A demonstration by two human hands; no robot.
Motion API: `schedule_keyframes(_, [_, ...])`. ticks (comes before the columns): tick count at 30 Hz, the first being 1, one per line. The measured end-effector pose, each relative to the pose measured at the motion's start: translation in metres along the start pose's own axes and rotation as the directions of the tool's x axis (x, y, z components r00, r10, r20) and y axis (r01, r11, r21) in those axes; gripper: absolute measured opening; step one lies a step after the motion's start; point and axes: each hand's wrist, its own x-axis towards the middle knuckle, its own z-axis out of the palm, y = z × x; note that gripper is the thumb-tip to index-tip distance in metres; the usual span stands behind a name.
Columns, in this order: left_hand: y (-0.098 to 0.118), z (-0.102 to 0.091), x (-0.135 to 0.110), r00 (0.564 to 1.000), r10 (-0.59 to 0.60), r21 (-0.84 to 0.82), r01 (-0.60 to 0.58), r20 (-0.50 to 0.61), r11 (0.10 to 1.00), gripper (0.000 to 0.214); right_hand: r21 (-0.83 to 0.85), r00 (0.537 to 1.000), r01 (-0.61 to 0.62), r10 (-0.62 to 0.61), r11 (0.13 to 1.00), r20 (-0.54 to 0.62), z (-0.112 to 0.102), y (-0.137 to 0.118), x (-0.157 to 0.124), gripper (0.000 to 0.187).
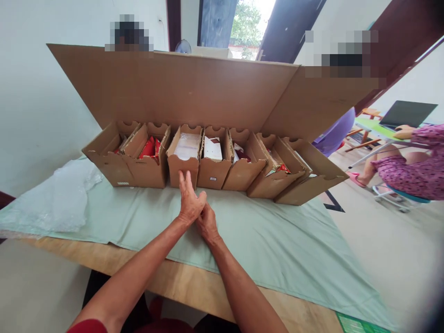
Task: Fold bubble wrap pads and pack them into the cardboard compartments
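Note:
My left hand (190, 200) is in front of the third cardboard box from the left, with two fingers stretched out toward its front wall. Whether those fingertips touch the box (182, 166) I cannot tell. Flat clear plastic packs (188, 145) lie inside that box. My right hand (208, 223) is curled closed and meets my left hand near the thumb; its fingertips are hidden, so anything in them does not show. To the right, a neighbouring box (212, 178) holds a white packet (212, 149). Red packets (150, 148) show in a box (145, 173) on the left.
A tall cardboard panel (208, 90) stands behind the row of boxes. Crumpled clear plastic (65, 194) lies on the green cloth (145, 212) at the left. At the far right, a seated person (405, 162) has a hand by a laptop (409, 114). Two blurred heads show beyond the panel.

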Motion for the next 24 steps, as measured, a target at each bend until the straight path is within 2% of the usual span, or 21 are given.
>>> schedule_keyframes(4, [-0.002,-0.005,-0.007,0.999,0.022,0.034,-0.023,0.027,0.999,0.091,-0.013,1.000,0.019,-0.019,1.000,0.003,-0.002,-0.001,0.002,0.025])
schedule_keyframes(6, [-0.005,-0.017,-0.023,0.996,0.069,0.082,-0.074,0.064,0.994,0.085,-0.007,0.999,0.035,-0.035,0.999,0.019,-0.004,-0.001,0.003,0.027])
schedule_keyframes(8, [-0.012,-0.040,-0.041,0.986,0.139,0.146,-0.152,0.094,0.977,0.075,0.001,0.998,0.046,-0.046,0.999,0.031,-0.004,0.000,0.004,0.028])
schedule_keyframes(10, [-0.024,-0.074,-0.060,0.980,0.184,0.236,-0.197,0.074,0.952,0.066,0.007,0.998,0.047,-0.048,0.999,0.038,-0.002,0.002,0.008,0.029])
schedule_keyframes(12, [-0.042,-0.120,-0.075,0.985,0.172,0.358,-0.159,-0.006,0.920,0.058,-0.005,0.998,0.062,-0.062,0.998,0.027,0.001,0.005,0.011,0.030])
schedule_keyframes(16, [-0.080,-0.229,-0.088,0.968,0.063,0.608,0.102,-0.244,0.787,0.046,-0.067,0.992,0.126,-0.127,0.990,-0.017,0.005,0.011,0.014,0.031])
schedule_keyframes(18, [-0.094,-0.273,-0.086,0.950,0.033,0.702,0.206,-0.311,0.682,0.055,-0.087,0.990,0.137,-0.140,0.987,-0.021,0.005,0.013,0.014,0.031])
schedule_keyframes(19, [-0.099,-0.290,-0.084,0.945,0.019,0.735,0.243,-0.328,0.633,0.061,-0.095,0.990,0.140,-0.142,0.986,-0.023,0.005,0.013,0.015,0.031])
schedule_keyframes(21, [-0.103,-0.311,-0.080,0.943,0.012,0.781,0.268,-0.332,0.565,0.068,-0.107,0.989,0.142,-0.146,0.984,-0.025,0.005,0.014,0.016,0.031])
schedule_keyframes(24, [-0.104,-0.323,-0.074,0.943,0.077,0.797,0.228,-0.324,0.560,0.060,-0.128,0.989,0.143,-0.147,0.981,-0.025,0.004,0.016,0.017,0.031])
